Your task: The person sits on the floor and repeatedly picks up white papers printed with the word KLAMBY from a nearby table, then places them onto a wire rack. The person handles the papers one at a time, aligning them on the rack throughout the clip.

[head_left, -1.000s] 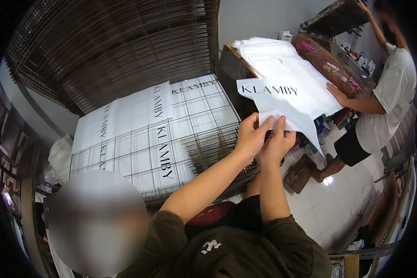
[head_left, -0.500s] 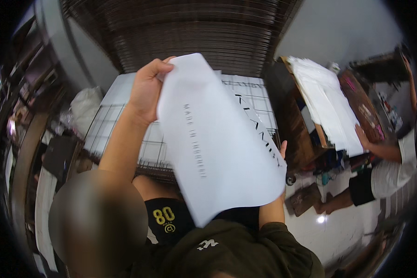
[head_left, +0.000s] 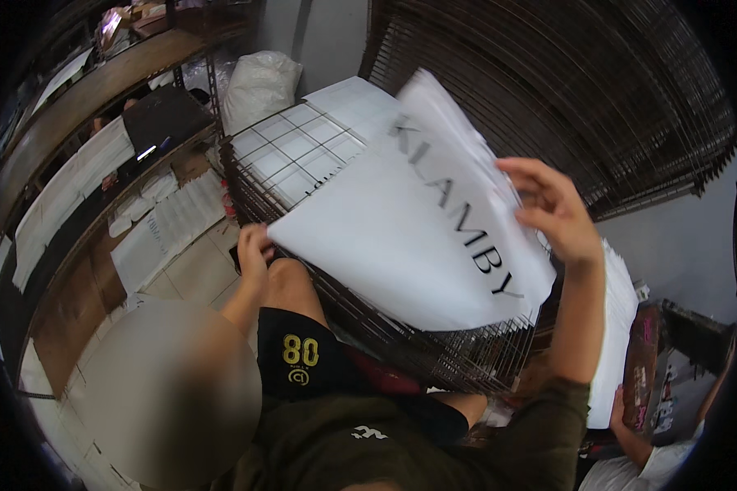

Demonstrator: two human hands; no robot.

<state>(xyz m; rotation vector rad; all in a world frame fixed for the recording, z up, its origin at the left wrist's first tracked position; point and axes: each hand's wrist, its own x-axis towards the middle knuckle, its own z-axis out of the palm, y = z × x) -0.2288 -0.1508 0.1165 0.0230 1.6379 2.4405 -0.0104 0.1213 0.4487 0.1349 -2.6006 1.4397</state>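
A limp white sheet (head_left: 385, 221) with large black lettering spreads between my two hands above a wire drying rack (head_left: 303, 155). My left hand (head_left: 254, 250) is closed on its near left corner. On the far right edge, my right hand (head_left: 558, 209) has its fingers curled around the sheet, thumb and forefinger bent toward each other. That edge is raised and blurred, and more than one layer seems to show there. Beneath it, other white printed sheets (head_left: 344, 102) lie on and under the rack's wire grid.
Tall stacked wire racks (head_left: 540, 90) stand tilted up behind. A white plastic sack (head_left: 260, 86) sits at the far left, near shelving (head_left: 131, 57) with white sheets. At the right, another person's hand (head_left: 620, 409) touches a pile of white sheets (head_left: 610, 352).
The view has swung left. The sheet has been turned so its large lettering faces up; my left hand has come down to its near corner, and my right hand has risen to its far edge.
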